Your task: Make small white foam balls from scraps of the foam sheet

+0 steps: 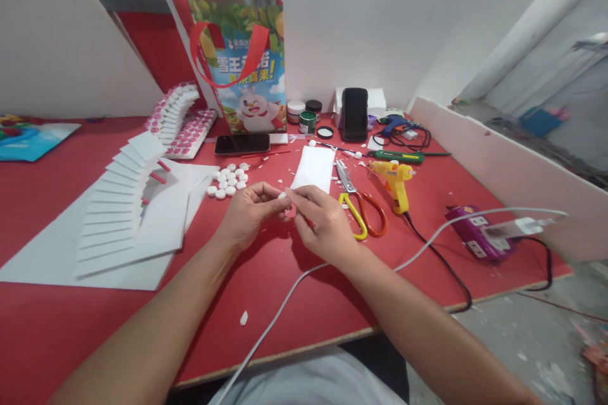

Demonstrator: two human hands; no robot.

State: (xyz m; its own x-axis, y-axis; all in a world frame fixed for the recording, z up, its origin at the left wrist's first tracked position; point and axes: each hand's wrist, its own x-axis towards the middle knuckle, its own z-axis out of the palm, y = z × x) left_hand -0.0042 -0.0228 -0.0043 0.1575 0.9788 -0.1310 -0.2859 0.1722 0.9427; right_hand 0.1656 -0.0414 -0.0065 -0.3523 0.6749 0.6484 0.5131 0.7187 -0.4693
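My left hand [256, 212] pinches a small white piece [283, 195] between thumb and fingers, above the middle of the red table. My right hand [323, 218] meets it there, its fingers closed at the same piece. Under the fingertips shows a small pinkish-red patch that I cannot make out. Just left of my left hand lies a cluster of white rounded pieces [230, 181]. Behind both hands rests a white rectangular pad [314, 166]. Scissors [363, 209] with yellow and orange handles lie right beside my right hand.
A yellow glue gun [396, 182] and a purple power strip [479, 234] stand to the right, with a white cable [285, 304] crossing in front. Stepped white boards [111, 209] lie left. Behind are a printed bag [242, 63], phones [242, 143] and small jars [308, 121].
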